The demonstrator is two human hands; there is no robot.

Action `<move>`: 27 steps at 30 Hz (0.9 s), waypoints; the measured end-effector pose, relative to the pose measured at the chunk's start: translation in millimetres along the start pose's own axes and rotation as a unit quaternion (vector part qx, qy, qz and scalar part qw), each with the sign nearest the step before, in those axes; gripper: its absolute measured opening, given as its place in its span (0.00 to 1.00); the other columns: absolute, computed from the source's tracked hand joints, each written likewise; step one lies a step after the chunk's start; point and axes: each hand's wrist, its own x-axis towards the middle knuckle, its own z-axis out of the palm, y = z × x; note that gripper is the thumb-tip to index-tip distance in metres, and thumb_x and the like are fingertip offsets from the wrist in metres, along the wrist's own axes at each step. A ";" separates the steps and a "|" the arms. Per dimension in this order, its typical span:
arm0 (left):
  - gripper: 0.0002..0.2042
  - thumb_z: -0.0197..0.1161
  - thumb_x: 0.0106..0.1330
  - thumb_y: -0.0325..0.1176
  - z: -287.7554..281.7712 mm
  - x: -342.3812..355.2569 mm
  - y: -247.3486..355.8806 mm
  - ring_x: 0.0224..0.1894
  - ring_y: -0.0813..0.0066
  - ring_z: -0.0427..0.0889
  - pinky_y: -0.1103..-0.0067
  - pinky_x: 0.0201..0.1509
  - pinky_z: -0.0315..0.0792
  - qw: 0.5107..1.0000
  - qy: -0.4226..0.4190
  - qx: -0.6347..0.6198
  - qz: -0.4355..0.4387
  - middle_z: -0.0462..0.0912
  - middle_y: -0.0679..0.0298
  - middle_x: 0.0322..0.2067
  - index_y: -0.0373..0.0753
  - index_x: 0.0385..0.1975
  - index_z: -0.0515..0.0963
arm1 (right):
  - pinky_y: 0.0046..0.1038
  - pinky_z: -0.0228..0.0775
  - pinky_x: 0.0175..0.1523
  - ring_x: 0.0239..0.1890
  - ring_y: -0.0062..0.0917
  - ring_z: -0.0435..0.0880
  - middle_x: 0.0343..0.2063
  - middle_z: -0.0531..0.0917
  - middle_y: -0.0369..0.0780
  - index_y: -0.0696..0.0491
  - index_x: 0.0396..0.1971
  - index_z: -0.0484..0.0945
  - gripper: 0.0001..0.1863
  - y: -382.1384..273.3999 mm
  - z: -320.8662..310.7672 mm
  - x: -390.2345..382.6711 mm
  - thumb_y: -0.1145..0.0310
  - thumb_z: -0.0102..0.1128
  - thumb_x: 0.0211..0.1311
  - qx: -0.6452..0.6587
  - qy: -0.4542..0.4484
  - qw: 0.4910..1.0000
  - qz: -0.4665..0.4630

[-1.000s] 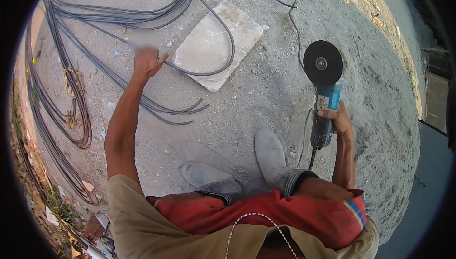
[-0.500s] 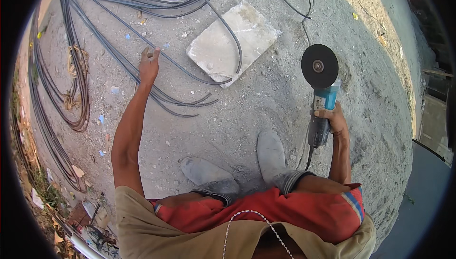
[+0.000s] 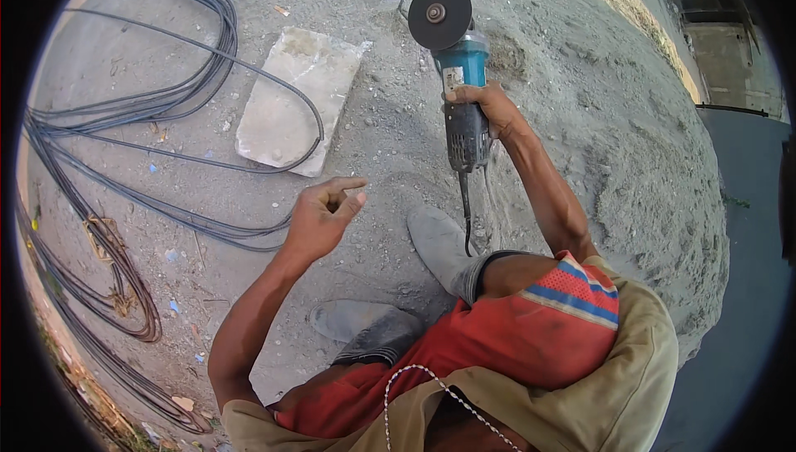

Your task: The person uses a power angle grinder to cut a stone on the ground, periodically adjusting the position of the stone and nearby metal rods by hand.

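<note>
My right hand (image 3: 489, 108) grips an angle grinder (image 3: 464, 116) with a teal and black body, held upright in the view with its black disc (image 3: 435, 12) at the top and its cord hanging below. My left hand (image 3: 327, 216) is empty, its index finger stretched out and thumb apart, in the air below a pale concrete slab (image 3: 294, 104). A dark cable or bar (image 3: 298, 91) loops across the slab, joined to long bundled coils (image 3: 199, 75) on the dusty ground to the left.
My grey boots (image 3: 435, 245) stand on gritty ground (image 3: 597, 145). Beyond an uneven edge at the right lies a dark grey surface (image 3: 738, 286). A concrete structure (image 3: 721, 62) is at the top right, and small scraps (image 3: 182, 402) lie at the lower left.
The view has turned rightward. My right hand has raised the grinder forward and toward the middle. My left hand has dropped back from beside the slab toward my boots.
</note>
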 end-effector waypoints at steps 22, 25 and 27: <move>0.25 0.50 0.66 0.31 159.0 36.2 24.7 0.48 0.64 0.78 0.72 0.49 0.71 0.740 -0.096 -0.643 -0.170 0.68 0.59 0.59 0.35 0.62 0.56 | 0.26 0.72 0.28 0.22 0.23 0.80 0.23 0.82 0.39 0.58 0.28 0.80 0.11 23.0 6.0 8.3 0.69 0.69 0.45 0.113 0.060 0.991 -0.045; 0.15 0.49 0.64 0.29 157.9 35.7 15.3 0.48 0.63 0.78 0.70 0.53 0.69 0.692 -0.089 -0.692 -0.186 0.75 0.60 0.50 0.36 0.50 0.68 | 0.26 0.72 0.30 0.22 0.23 0.80 0.24 0.82 0.38 0.58 0.28 0.80 0.12 19.6 4.9 4.0 0.68 0.70 0.44 0.099 0.029 0.993 -0.050; 0.13 0.49 0.63 0.29 159.3 39.4 1.1 0.47 0.63 0.78 0.69 0.52 0.69 0.671 -0.087 -0.708 -0.202 0.78 0.61 0.46 0.36 0.47 0.70 | 0.29 0.75 0.34 0.26 0.26 0.82 0.25 0.82 0.39 0.57 0.31 0.78 0.14 20.0 1.6 -0.7 0.70 0.71 0.43 0.109 0.018 0.993 -0.043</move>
